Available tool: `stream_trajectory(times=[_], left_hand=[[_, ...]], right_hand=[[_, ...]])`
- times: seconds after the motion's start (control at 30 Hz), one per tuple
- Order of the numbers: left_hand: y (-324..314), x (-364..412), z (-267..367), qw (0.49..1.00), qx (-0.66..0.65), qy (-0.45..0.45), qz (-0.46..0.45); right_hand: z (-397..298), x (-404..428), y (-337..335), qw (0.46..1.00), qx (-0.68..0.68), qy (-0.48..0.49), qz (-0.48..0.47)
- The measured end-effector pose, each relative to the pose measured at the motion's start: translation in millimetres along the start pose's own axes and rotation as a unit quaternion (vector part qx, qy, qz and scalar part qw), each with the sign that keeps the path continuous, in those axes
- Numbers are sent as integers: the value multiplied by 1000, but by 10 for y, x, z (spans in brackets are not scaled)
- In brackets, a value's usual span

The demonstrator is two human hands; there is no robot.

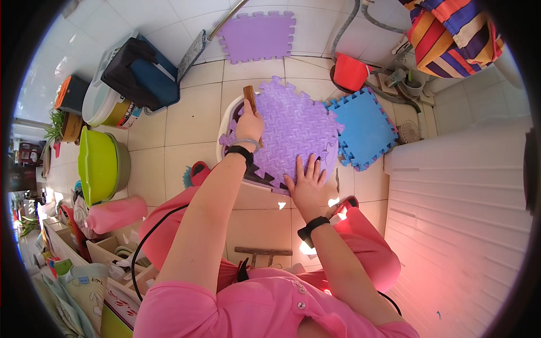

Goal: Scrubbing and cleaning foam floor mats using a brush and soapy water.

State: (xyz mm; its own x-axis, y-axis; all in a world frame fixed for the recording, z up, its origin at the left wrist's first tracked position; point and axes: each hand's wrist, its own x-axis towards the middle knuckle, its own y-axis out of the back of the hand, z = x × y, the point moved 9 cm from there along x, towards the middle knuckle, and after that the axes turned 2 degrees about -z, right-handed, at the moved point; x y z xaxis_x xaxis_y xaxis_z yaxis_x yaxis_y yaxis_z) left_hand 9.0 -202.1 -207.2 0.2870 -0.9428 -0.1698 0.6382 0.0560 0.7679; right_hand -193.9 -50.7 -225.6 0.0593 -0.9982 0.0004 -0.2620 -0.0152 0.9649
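A purple foam puzzle mat (291, 122) with a raised tread pattern lies over an oval white basin (222, 141). A dark mat edge (260, 179) shows beneath it on the near left side. My left hand (250, 124) grips a wooden-handled brush (250, 95) at the mat's left side; its working face is hidden. Flat on the mat's near right edge, my right hand (308, 183) rests with fingers spread.
Blue foam mats (367, 129) are stacked right of the basin, near a red bucket (351, 72). Another purple mat (258, 36) leans against the far wall. At left are green basins (98, 164), a pink bottle (116, 214) and a dark blue dustpan (148, 80). A ridged white panel (456, 203) borders the right.
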Motion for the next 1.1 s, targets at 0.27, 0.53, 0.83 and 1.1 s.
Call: stream_trajectory(times=[0.27,0.53,0.83,1.1], left_hand=[[-516,-1092,137,994,-3,-51,-92],[-3,-430,-212,999,-30,34,26],[7,-1197,-268,999,-9,-32,-2],[-307,-1713,-293,993,-18,-15,-112]], right_hand=[[158,-3,-2,1000,-5,-16,12],[68,-2,2,1000,10,-6,25],[71,-20,15,1000,13,-8,24],[100,-2,22,999,26,-18,20]])
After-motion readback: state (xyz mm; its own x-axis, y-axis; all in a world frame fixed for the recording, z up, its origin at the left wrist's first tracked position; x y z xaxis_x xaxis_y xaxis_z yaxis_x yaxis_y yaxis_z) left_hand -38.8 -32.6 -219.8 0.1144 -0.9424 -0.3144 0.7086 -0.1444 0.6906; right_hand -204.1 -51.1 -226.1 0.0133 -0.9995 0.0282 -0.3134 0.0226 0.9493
